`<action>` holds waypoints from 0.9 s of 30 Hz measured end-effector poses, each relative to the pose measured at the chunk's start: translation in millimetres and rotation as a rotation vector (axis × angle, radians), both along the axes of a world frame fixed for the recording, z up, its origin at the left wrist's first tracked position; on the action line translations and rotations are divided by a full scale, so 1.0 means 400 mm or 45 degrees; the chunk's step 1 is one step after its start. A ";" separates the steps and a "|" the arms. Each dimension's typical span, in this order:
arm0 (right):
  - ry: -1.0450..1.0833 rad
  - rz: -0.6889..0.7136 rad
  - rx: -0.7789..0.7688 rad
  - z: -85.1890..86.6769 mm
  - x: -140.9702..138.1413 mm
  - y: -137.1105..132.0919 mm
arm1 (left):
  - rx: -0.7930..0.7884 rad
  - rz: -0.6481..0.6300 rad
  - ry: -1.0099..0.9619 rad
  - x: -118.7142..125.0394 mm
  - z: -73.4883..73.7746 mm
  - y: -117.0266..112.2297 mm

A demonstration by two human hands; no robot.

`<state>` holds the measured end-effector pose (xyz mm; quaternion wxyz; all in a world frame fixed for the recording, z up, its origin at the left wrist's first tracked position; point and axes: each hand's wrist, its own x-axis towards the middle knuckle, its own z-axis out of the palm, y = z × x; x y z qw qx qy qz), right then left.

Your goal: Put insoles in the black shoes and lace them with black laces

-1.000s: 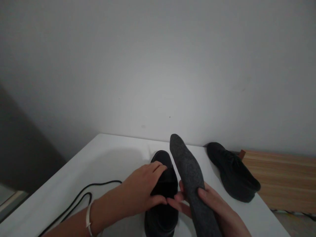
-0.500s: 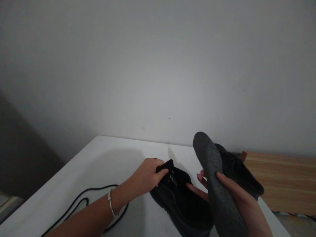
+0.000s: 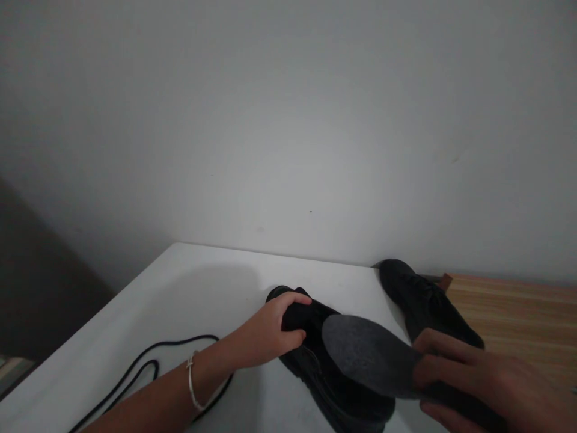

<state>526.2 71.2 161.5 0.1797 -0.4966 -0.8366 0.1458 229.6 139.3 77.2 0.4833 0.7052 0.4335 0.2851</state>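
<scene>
A black shoe [image 3: 331,391] stands on the white table with its toe toward the wall. My left hand [image 3: 274,328] grips the front of its opening, thumb and fingers closed around the black tongue [image 3: 295,317]. In my right hand [image 3: 464,373] is a grey insole [image 3: 369,352], pinched near its rear half. The insole's rounded front end hangs over the shoe's opening, tilted to the left; whether it touches the shoe I cannot tell. Part of the shoe's inside is hidden beneath it.
A second black shoe [image 3: 419,294] with laces rests at the table's right edge, by the wall. A black cord [image 3: 166,344] loops under my left forearm. Wood-grained boards [image 3: 523,325] lie beyond the right edge. The white table [image 3: 198,288] meets the wall at the back.
My right hand has swung the insole from nearly upright to lying leftward over the shoe's opening. Its fingers have left the shoe. My left hand now grips the tongue from further round.
</scene>
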 end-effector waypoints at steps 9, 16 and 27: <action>-0.672 0.100 -0.321 -0.024 -0.177 0.040 | -0.299 -0.099 -0.211 -0.007 -0.029 0.010; -0.530 0.010 -0.308 -0.105 -0.283 0.080 | -0.261 -0.091 -0.203 -0.009 -0.039 0.010; -0.413 0.158 -0.463 -0.096 -0.252 0.102 | -0.334 -0.103 -0.298 -0.005 -0.029 0.005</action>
